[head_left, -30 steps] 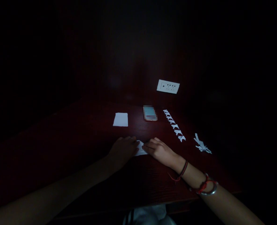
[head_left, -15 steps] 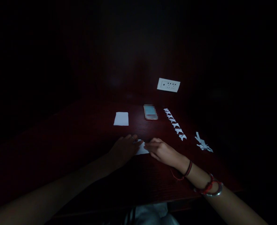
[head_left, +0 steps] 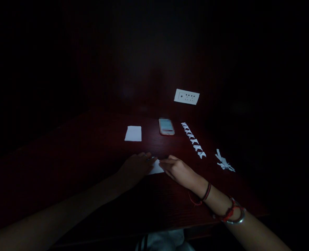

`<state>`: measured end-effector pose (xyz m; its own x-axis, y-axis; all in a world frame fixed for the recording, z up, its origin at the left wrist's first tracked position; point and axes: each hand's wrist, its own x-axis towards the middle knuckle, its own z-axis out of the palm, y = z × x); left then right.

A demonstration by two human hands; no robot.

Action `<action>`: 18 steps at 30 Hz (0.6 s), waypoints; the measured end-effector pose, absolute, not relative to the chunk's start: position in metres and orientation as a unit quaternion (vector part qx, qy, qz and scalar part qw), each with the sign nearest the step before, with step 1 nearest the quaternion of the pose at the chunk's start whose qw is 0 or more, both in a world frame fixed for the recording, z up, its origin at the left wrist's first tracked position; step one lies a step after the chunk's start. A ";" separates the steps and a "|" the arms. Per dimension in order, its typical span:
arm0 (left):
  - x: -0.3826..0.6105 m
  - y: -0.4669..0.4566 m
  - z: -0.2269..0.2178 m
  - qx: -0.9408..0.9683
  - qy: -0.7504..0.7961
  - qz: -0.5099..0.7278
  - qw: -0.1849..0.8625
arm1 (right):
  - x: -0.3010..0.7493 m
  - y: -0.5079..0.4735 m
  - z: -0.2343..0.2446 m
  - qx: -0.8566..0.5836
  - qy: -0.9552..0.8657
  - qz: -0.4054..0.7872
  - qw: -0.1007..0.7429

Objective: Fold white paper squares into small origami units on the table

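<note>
A small piece of white paper (head_left: 156,168) lies on the dark red table in front of me, its left and right ends partly covered by my hands. My left hand (head_left: 135,169) holds the left part down, with the thumb stretched over the paper. From the other side my right hand (head_left: 179,170) grips the paper's right edge, its fingers drawn together and pointing left. Bracelets circle my right wrist. In the dim light, whether the paper is folded under my fingers cannot be made out.
Beyond my hands lie a squarish stack of white paper (head_left: 133,134) and a phone with a blurred screen (head_left: 166,126). To the right are a row of folded paper pieces (head_left: 193,140) and a loose pile of paper strips (head_left: 224,164). A socket plate (head_left: 186,97) is on the back wall.
The whole view has shifted slightly, so things appear a little lower and further left. Both hands stay on the paper, with the right fingers slightly more drawn in.
</note>
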<state>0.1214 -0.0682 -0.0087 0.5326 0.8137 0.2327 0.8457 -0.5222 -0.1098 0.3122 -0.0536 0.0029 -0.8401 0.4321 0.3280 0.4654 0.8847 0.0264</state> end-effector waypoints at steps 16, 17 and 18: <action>0.121 -0.072 -0.007 -0.861 -0.485 -0.071 0.135 | 0.315 -0.054 0.008 -0.222 -0.962 0.003 0.161; 0.120 -0.072 -0.008 -0.862 -0.484 -0.067 0.135 | 0.315 -0.053 0.008 -0.221 -0.961 0.003 0.163; 0.120 -0.072 -0.008 -0.864 -0.481 -0.062 0.136 | 0.315 -0.053 0.008 -0.220 -0.962 0.002 0.165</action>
